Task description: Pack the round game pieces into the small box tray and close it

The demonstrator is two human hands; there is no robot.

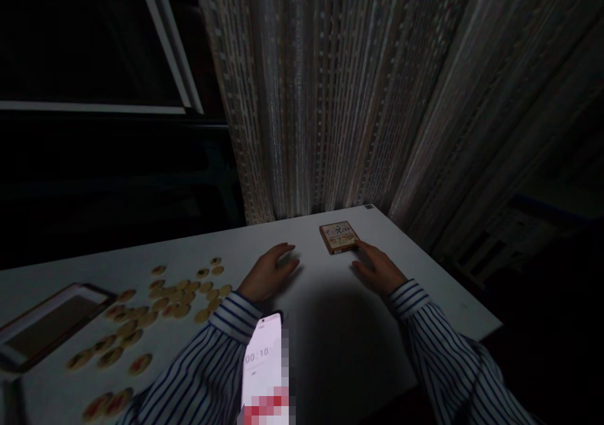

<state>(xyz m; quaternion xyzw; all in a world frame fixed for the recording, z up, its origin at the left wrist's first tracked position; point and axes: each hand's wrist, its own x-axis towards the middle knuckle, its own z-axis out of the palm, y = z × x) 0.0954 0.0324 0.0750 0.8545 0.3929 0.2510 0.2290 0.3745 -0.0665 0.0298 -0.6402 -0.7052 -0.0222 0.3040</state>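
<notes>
My left hand [268,272] is over the white table, thumb and fingers apart, holding nothing. Round wooden Chinese chess pieces [177,295] lie scattered to its left, some overlapping. My right hand [379,270] is open too, with its fingertips at the near right corner of a small flat box [338,237] printed with dark characters. Whether those fingers touch the box, I cannot tell. A lit phone [262,362] showing a timer is near my left forearm, its lower right part pixelated.
An open shallow box or lid [51,324] rests at the left of the white table [292,318]. A patterned curtain [321,97] hangs behind the table's far edge. The table's right edge drops off into darkness, and a window frame [170,41] is at upper left.
</notes>
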